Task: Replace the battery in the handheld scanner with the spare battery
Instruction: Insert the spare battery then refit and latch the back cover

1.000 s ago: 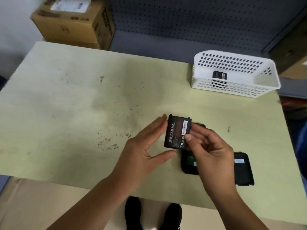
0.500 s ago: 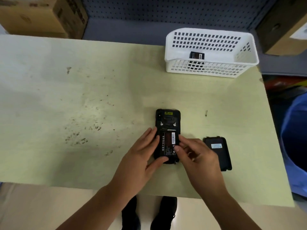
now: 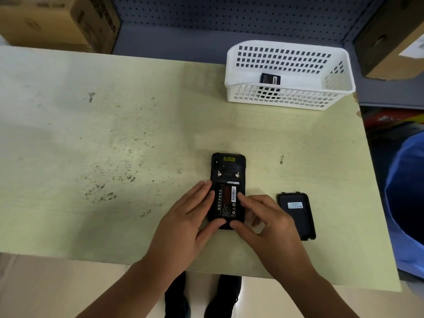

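Note:
The black handheld scanner [image 3: 228,166] lies face down on the pale green table [image 3: 114,138] with its back cover off. A black battery [image 3: 226,204] with a red patch and white label sits flat in its open compartment. My left hand [image 3: 183,223] rests against the scanner's left side, thumb at the battery's lower edge. My right hand [image 3: 263,223] touches the battery's right side with a fingertip and its lower edge with the thumb. The black back cover [image 3: 296,214] lies to the right. Another black battery [image 3: 270,79] lies in the white basket [image 3: 289,97].
The white basket stands at the table's far right. Cardboard boxes [image 3: 57,21] sit behind the table at left and right, before a blue pegboard wall [image 3: 229,17]. A blue object [image 3: 406,203] stands beyond the right table edge. My shoes [image 3: 202,297] show below the near edge.
A second ago both hands held the battery up above the scanner. It has since been lowered into the compartment, and my fingers now press along its edges. The camera view has shifted.

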